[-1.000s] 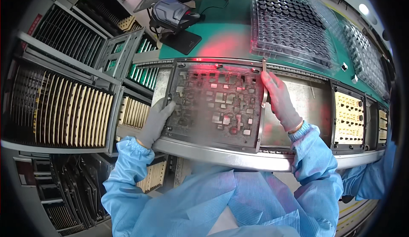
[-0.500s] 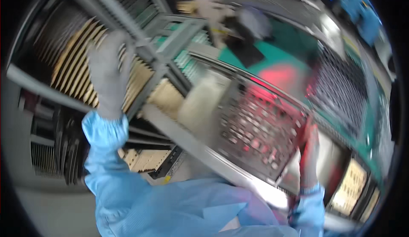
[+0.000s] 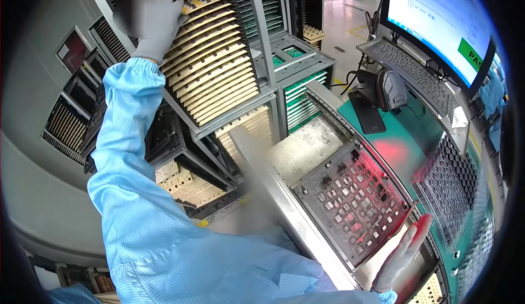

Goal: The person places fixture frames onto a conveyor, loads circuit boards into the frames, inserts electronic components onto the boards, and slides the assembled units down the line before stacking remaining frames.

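Left hand [image 3: 155,17], grey-gloved, upper left of the frame: raised to the rack [image 3: 219,69] of tan boards, fingers spread and curled over the upper board edges [image 3: 205,6]; motion blur there, so whether a board is actually pinched cannot be told. Blue sleeve [image 3: 128,156] running down from it to the lower left.

Right hand [image 3: 402,255], gloved, lower right: fingers straight and together, open, fingertips lit red, resting against the near right edge of the dark fixture plate [image 3: 355,203]; nothing gripped.

Fixture plate: centre right, lying flat in a metal frame [image 3: 284,211], perforated with small rectangular windows, red glow over its upper part.

Rack: upper centre, boards stacked in slanted slots, further tan boards [image 3: 251,129] in the bay below, green boards [image 3: 303,93] in the bay to the right.

Upper right: monitor [image 3: 443,22], keyboard [image 3: 413,77] beneath it, dark scanner [image 3: 391,91] on the green bench [image 3: 404,134]. Right edge: black component trays [image 3: 454,189].
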Motion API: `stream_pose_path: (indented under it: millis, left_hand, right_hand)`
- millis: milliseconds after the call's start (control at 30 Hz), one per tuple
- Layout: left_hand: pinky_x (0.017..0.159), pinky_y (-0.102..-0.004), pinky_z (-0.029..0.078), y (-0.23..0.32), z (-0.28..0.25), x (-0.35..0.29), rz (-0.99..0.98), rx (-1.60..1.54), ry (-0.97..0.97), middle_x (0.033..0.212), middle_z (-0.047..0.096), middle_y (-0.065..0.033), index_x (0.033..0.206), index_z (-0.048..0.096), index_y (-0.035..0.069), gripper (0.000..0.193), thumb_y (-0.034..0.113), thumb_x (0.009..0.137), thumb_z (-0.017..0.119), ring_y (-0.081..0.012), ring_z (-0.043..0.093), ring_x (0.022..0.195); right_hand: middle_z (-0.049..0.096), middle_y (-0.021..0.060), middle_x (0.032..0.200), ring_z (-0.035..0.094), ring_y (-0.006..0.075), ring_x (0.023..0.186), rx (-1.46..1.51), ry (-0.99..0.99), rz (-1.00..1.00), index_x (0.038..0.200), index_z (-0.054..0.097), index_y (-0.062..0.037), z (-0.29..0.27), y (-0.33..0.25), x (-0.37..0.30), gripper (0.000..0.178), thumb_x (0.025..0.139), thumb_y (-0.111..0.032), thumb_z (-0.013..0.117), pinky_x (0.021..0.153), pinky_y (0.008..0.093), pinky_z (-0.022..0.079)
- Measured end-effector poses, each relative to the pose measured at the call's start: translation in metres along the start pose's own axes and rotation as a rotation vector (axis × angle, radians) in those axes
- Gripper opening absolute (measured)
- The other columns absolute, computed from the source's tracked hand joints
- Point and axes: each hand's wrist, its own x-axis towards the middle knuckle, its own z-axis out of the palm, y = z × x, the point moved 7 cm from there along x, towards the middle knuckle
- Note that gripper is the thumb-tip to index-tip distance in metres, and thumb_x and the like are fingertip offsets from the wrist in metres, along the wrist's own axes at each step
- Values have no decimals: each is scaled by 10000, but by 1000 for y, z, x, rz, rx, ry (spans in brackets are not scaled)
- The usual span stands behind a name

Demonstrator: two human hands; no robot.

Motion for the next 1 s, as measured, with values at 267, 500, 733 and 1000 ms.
stream_pose_path:
  millis: [267, 500, 733, 1000]
  left_hand:
    - [1139, -566, 241, 36, -51, -17, 392, 365, 333, 1063, 668, -42, 908, 660, 125, 110, 203, 842, 618, -232, 524, 1250]
    - [1111, -556, 260, 111, -207, -92, 384, -562, 780, 1022, 656, 85, 832, 712, 135, 131, 94, 714, 673, -54, 531, 1172]
    - [1009, -413, 478, 222, -231, -142, 603, -1195, 903, 1229, 593, -17, 1049, 688, 91, 267, 210, 815, 639, -139, 434, 1321]
    - [940, -562, 413, 308, -201, -99, 577, -1567, 73, 1104, 601, -107, 1123, 647, 95, 327, 163, 804, 623, -245, 566, 1092]
  right_hand:
    - [452, 209, 1435, 418, 339, 1345, 10, -306, -304, 1362, 471, 17, 20, -79, -43, 430, 998, -211, 465, 1099, 445, 343]
    - [636, 177, 1092, 611, 260, 1070, 404, -930, -98, 1277, 522, 34, 104, -129, -71, 537, 776, -121, 639, 906, 353, 478]
    - [592, 52, 1240, 564, 175, 1103, 749, -507, 496, 1283, 540, -48, 125, -67, -55, 350, 950, -152, 571, 914, 351, 458]
    - [473, 147, 1431, 473, 261, 1322, 1032, -411, 661, 1440, 363, 4, 70, -18, -13, 488, 1031, -241, 469, 1060, 403, 440]
